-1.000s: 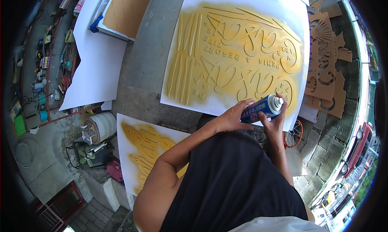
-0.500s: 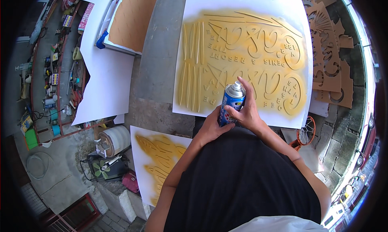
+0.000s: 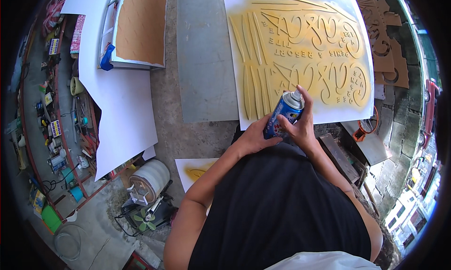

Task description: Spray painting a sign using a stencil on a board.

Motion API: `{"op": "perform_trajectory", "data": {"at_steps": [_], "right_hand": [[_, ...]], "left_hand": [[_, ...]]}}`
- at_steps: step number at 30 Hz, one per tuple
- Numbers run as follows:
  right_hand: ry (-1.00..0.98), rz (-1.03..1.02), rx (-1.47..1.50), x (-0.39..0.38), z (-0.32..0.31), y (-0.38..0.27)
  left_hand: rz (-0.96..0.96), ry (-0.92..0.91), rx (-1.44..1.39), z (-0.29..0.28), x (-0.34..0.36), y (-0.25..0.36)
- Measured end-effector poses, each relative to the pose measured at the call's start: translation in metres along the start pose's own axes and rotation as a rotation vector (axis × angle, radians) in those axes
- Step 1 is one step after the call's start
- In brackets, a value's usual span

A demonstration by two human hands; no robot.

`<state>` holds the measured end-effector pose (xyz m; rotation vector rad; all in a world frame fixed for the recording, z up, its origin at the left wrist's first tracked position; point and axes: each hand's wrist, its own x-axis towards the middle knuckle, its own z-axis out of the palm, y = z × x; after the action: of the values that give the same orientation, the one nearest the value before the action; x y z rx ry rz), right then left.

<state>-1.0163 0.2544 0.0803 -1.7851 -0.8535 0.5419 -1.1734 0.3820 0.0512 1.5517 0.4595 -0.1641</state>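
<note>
Both hands are on the same spray can (image 3: pixel 284 112), a shiny blue metal cylinder with a silvery domed top and a white nozzle. It's right in front of the shirt (image 3: pixel 282 209), over the near edge of the big white sheet (image 3: pixel 338 114), leaning so its top points far and a bit right. The left hand (image 3: pixel 257 137) is curled around the lower body from the left, while the right hand (image 3: pixel 300 129) grips from the right, thumb across the front and index finger sticking up beside the nozzle; can't tell if it's actually pressing. Both elbows are bent, forearms angling in toward the middle. The sheet's pretty neat: flat and smooth, with raised curly lettering (image 3: pixel 324 32) and skinny blade-shaped strips (image 3: pixel 257 89) at its left, all dusted soft-edged gold. Left of that there's a dull grey panel (image 3: pixel 204 58) on rough concrete (image 3: pixel 164 108), and off to the far right some brown cutouts (image 3: pixel 390 58) with swirly holes. The shirt's plain black cloth with loose folds.
</note>
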Motion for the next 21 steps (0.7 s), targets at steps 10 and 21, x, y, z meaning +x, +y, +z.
{"op": "perform_trajectory", "data": {"at_steps": [10,21], "right_hand": [[0.158,0.099,0.194,-0.009,0.015,0.008],[0.262,0.059,0.579,-0.002,0.057,-0.033]], "left_hand": [[-0.005,-0.022,0.206,-0.017,-0.008,0.014],[0.232,0.226,0.553,-0.070,-0.024,0.024]]}}
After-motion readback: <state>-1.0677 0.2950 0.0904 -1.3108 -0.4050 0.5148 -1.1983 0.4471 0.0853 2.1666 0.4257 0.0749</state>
